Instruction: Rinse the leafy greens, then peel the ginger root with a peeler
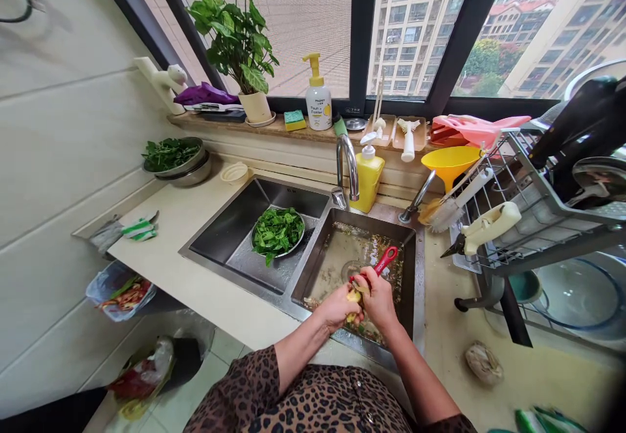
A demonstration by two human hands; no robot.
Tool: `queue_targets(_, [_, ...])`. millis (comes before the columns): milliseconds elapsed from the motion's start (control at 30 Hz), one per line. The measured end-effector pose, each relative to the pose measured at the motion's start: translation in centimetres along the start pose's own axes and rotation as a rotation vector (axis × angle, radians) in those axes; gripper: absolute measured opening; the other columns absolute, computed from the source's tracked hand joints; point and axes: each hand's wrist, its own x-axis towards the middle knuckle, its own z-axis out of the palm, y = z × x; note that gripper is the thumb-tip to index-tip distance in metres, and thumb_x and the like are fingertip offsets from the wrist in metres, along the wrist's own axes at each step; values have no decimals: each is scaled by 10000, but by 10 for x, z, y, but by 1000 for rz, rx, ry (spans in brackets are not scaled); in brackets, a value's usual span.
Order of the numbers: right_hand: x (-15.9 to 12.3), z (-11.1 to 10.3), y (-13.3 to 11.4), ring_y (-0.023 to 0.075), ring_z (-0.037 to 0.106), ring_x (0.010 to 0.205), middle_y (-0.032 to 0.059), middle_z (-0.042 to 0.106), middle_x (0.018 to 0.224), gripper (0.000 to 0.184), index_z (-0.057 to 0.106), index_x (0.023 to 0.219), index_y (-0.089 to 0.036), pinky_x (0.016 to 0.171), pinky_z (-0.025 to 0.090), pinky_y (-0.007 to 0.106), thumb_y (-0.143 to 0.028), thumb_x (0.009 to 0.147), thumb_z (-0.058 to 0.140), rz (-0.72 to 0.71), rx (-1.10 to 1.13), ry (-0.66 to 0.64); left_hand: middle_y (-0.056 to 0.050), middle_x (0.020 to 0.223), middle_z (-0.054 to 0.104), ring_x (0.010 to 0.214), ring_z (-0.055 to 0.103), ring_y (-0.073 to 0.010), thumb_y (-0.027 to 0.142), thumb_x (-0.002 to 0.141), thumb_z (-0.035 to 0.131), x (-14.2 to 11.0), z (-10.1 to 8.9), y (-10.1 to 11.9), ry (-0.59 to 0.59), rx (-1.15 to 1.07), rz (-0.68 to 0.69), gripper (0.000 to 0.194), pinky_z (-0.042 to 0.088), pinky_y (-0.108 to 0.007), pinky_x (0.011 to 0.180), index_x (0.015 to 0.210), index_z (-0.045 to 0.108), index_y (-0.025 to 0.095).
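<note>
Over the right sink basin, both hands are close together. My left hand is closed around a small yellow root that looks like ginger, mostly covered by the fingers. Fingers of my right hand wrap a red-handled peeler; its handle points up and away, and its head lies against the root. A strip of peel seems to hang at the peeler's head. Cloudy water with scraps fills the bottom of the basin below.
A bowl of green leaves stands in the left basin. Behind are the faucet and a yellow soap bottle. A dish rack holding knives stands at right. A lined waste bin hangs at left.
</note>
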Motion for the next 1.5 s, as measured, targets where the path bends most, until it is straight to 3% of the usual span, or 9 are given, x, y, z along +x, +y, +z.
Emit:
queue_targets(167, [11,-11,30,120,440,496,19,545,610,251,593,815,-198,469,180,218,-398,858,447,184,-403,76,12,726,570,466,526,-76,72,513,522,-2,-10,-6,18,35,-58,379,373,-181,414,838,356,177])
queue_targets(400, [3,-7,11,128,517,633,24,583,724,246,576,849,-204,549,307,200,-370,881,397,-52,-78,-44,49,667,516,460,523,-75,42,495,601,13,-13,-16,50,37,-17,406,404,-194,442,817,390,169])
queue_targets(600, [13,-20,24,152,520,641,39,584,700,254,586,794,-191,568,331,225,-385,853,432,85,-95,137,0,702,577,502,582,-102,245,562,750,10,-16,-11,-14,-169,-136,437,440,-200,474,828,415,157])
queue_targets(767, [-2,-14,6,144,554,672,34,623,788,252,574,924,-197,613,400,226,-363,874,391,-29,225,-60,-12,634,577,431,568,-123,616,765,451,15,-14,-8,92,-301,-279,486,429,-224,418,867,487,141])
queue_targets(900, [-8,-1,6,147,545,643,32,604,730,246,564,857,-193,594,380,226,-369,868,394,-36,115,-51,35,516,496,317,466,-83,649,773,387,14,-6,-10,186,-296,-303,504,286,-160,316,800,474,153])
queue_targets(1067, [5,-9,41,137,480,487,6,534,549,305,556,750,-187,487,292,224,-408,861,377,142,-118,77,-27,649,589,341,464,-71,624,776,420,6,-6,-5,36,-282,-215,478,241,-136,312,916,465,169])
queue_targets(1233, [2,-17,31,143,535,588,37,616,693,300,575,843,-177,562,383,231,-413,858,392,89,118,90,11,615,559,419,516,-87,495,803,495,13,-9,-1,255,-370,-202,343,370,-183,396,878,478,161])
queue_targets(1367, [-9,-7,4,159,582,786,76,640,957,280,582,949,-180,692,438,249,-377,858,404,4,283,12,51,491,447,348,390,-57,417,826,455,18,0,-4,450,-326,-200,274,278,-178,363,749,476,155])
queue_targets(1500, [-14,1,-5,149,565,668,53,642,797,279,580,868,-185,617,422,236,-377,867,379,24,218,13,71,500,409,366,349,-43,442,764,508,15,13,-6,483,-221,-97,275,176,-154,367,722,429,181])
